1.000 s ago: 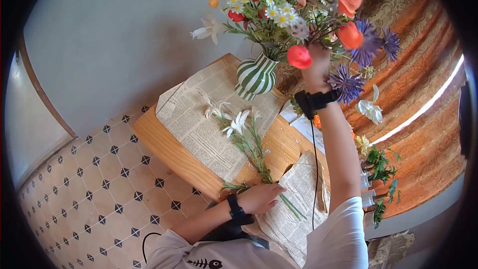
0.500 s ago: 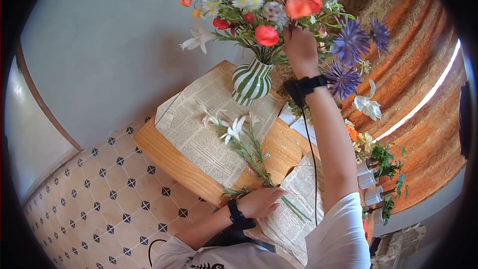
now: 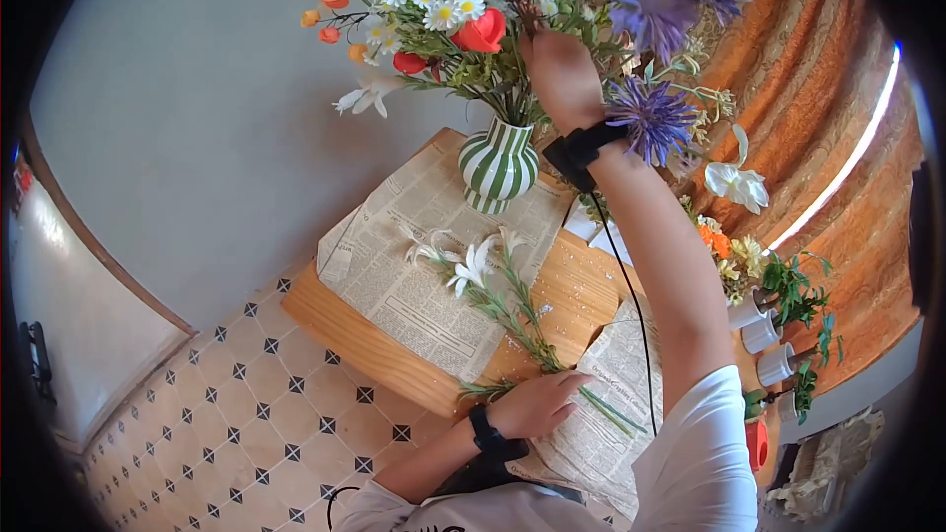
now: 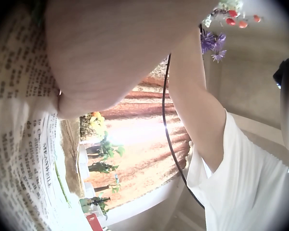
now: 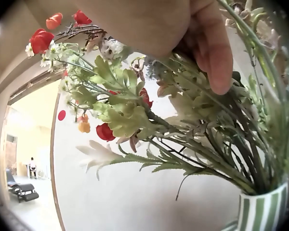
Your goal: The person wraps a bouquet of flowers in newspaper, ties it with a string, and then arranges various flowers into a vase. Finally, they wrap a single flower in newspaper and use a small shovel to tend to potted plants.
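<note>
My right hand (image 3: pixel 567 79) is up among the bouquet, its fingers (image 5: pixel 216 57) curled about the stems below the blooms. Part of that grip is hidden by the hand itself. The green-and-white striped vase (image 3: pixel 498 167) stands beneath, holding coral-red flowers (image 3: pixel 481 32), daisies (image 3: pixel 443 13), a white lily (image 3: pixel 367 97) and purple spiky flowers (image 3: pixel 650 118). At the table's front my left hand (image 3: pixel 537 404) holds green stems (image 3: pixel 611 409) that run under its fingers. White lilies (image 3: pixel 473 266) on those stems lie over the newspaper (image 3: pixel 394 305).
Crumpled newspaper (image 3: pixel 581 453) covers the front of the wooden table (image 3: pixel 365 355). Small potted plants (image 3: pixel 774 360) line the right side, by an orange curtain (image 3: pixel 847 138). A black cable (image 3: pixel 631 296) hangs from my right wrist. A pale wall (image 3: pixel 217 118) stands behind the vase.
My right hand has moved left among the stems, and the coral-red blooms have shifted left and up. My left hand stays on the lily stems; the head view has turned slightly.
</note>
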